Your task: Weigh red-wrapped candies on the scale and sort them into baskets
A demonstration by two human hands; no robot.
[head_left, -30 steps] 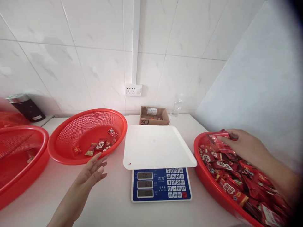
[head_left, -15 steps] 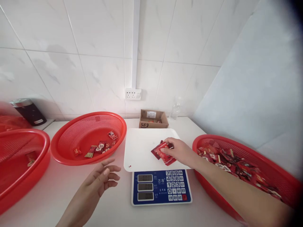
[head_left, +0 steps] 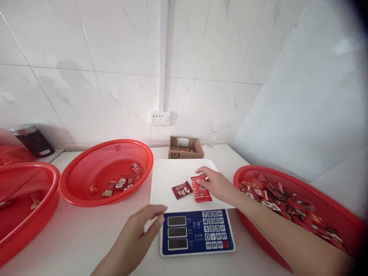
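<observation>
My right hand (head_left: 217,185) is over the white weighing pan (head_left: 163,172), with its thumb on a bright red snack packet (head_left: 202,193) and its index finger raised off to the side. Just left of that packet, a darker red packet (head_left: 182,190) with pale lettering lies flat on the pan. My left hand (head_left: 138,230) is held palm down at the left edge of the scale's blue panel (head_left: 198,234), thumb and fingers apart, with nothing in it. The panel has three small displays and a keypad.
A red basket (head_left: 241,174) full of packets stands at the right. To the left are a second red basket (head_left: 67,184) with several packets and a third (head_left: 54,180). Behind the pan sit a small cardboard box (head_left: 175,154) and a clear bottle (head_left: 211,138); a dark flask (head_left: 37,143) leans at far left.
The two packets, earlier together in my right hand, are now apart; the darker one lies on the pan to the left. My left hand has moved right, towards the scale.
</observation>
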